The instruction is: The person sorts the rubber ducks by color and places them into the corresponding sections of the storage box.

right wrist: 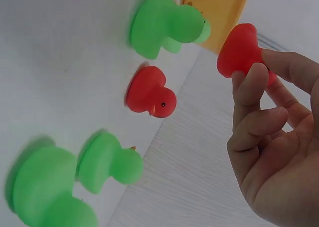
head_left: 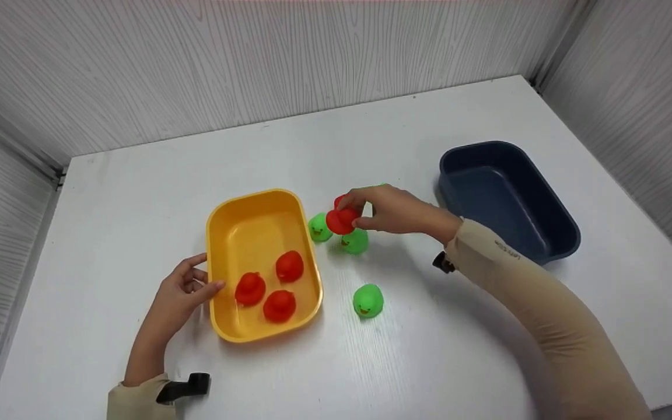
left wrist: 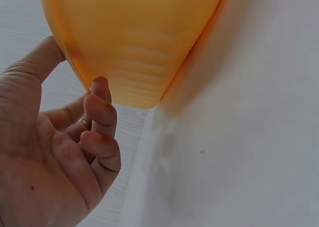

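red duck in hand: a small red rubber duck (head_left: pixel 342 220), pinched by my right hand (head_left: pixel 391 209) above the table (head_left: pixel 137 192), over a cluster of ducks just right of the yellow tub (head_left: pixel 214 233).
how it should handle: i judge it light, hollow and squashy (a bath toy), smooth enough to squirm out of a hard squeeze; not fragile.
where to hold: fingertips (right wrist: pixel 251 85) on the rounded body at its widest, thumb opposite; the head looks too small and round for a sure pinch.
right hand: thumb and fingers curled round the duck, grasping it.
left hand: my left hand (head_left: pixel 181 291) has its fingers loosely spread against the outside wall of the yellow tub, thumb (left wrist: pixel 35 62) touching the wall, steadying it and gripping nothing.
in the tub: three red ducks (head_left: pixel 272 286) lie on its floor, near one another.
on the table: green ducks (head_left: pixel 367 300), one apart towards me, two just under my right hand; the right wrist view also shows another red duck (right wrist: pixel 149 93) among the green ones.
further out: a dark blue tub (head_left: pixel 563 233) sits well apart on the right; i see nothing in it.
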### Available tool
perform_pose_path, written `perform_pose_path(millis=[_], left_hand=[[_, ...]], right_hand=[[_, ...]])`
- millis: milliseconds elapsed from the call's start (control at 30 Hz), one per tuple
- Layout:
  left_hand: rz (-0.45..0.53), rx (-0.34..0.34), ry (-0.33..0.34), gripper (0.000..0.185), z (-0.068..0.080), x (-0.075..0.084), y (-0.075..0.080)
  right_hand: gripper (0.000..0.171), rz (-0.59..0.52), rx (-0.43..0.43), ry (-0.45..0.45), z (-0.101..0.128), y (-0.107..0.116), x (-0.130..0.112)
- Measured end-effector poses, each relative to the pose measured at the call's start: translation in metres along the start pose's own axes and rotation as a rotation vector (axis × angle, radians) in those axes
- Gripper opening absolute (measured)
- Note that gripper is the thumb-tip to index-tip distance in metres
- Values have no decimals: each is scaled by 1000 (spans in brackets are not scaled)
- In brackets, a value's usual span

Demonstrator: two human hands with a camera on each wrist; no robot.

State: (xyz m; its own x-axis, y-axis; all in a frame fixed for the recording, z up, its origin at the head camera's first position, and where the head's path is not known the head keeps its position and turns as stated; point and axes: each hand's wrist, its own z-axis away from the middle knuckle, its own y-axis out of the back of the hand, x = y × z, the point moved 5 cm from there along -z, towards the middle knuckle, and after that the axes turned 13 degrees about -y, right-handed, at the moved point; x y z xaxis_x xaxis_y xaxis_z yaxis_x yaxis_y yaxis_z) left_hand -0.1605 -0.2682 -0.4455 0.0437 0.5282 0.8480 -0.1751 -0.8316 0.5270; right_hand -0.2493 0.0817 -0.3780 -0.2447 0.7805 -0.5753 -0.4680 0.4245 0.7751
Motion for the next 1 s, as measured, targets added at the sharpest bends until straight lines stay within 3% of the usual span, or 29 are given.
perform_pose_path(millis=[233, 567, 1000], left_hand=[[94, -22, 0, 68, 0, 0, -2], [77, -57, 51, 70, 1, 0, -2], [82, -57, 48, 66, 0, 1, -4]], right_hand=[[30, -20, -29, 70, -13, -10, -24], [33, -43, -35, 58, -26, -19, -44], [32, -28, -116, 66, -49, -43, -72]])
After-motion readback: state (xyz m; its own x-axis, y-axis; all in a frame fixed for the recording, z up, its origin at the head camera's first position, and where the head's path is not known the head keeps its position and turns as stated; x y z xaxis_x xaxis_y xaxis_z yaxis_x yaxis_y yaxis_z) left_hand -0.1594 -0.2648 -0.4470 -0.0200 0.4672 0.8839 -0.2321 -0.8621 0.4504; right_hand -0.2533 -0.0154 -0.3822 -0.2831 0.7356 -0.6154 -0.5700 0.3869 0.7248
